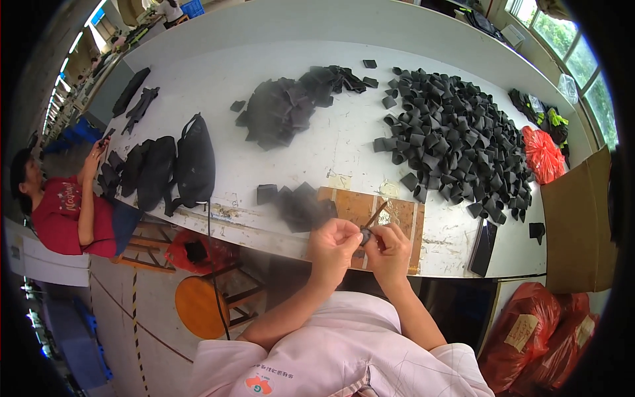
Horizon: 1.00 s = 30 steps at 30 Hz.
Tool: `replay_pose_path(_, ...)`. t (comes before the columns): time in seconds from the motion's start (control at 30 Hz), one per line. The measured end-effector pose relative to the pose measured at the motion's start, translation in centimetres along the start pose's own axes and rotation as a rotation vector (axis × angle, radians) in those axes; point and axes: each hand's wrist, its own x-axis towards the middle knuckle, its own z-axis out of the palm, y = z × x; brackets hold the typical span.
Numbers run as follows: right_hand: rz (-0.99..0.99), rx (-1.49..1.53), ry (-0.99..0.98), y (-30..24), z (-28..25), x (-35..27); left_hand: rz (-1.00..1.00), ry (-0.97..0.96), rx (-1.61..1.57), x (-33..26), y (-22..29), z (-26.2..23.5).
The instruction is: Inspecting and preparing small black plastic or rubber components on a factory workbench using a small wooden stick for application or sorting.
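Close to the table's front edge, both my hands pinch one small black fabric piece (365,236) between their fingertips. The thumb and forefinger of my left hand (333,250) grip its left side. On its other side the fingers of my right hand (389,253) are closed. Much of the piece is hidden by my fingers. Under my hands lies a brown board (350,204), with a thin brown stick or brush (377,214) just beyond my right fingertips. Left of the board is a small heap of flat black pieces (296,206), partly blurred.
A big pile of curled black loops (456,142) covers the table's right half. Flat black pieces (278,112) are heaped farther back. Black bags (195,162) lie at left, near a seated person (73,212). A red plastic bag (544,155), dark phone-like slab (484,247) and stool (202,307) are around.
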Motion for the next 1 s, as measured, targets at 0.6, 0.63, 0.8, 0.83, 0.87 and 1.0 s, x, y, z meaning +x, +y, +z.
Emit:
replay_pose_path(0.6,0.753,1.062,-0.449,-1.7,-4.2,2.5,-0.045,-0.123,-0.155,0.9,0.3,0.1)
replay_pose_path(0.63,0.653,1.010,-0.451,-2.3,-4.4,3.3,-0.245,-0.233,-0.502,1.4,1.7,-0.2)
replay_pose_path(0.8,0.451,0.988,-0.540,-4.3,-5.0,7.9,-0.452,-0.534,-0.932,2.5,5.2,0.7)
replay_pose_path(0.83,0.461,1.003,-0.579,-2.4,-4.3,8.1,-0.495,-0.464,-0.954,3.0,5.0,0.7)
replay_pose_path(0.87,0.452,1.006,-0.574,-1.0,-3.7,7.6,-0.590,-0.336,-0.843,3.7,3.9,0.2)
replay_pose_path(1.0,0.581,1.055,-0.571,0.9,-2.8,5.4,-0.500,-0.338,-0.777,3.1,1.5,-0.2)
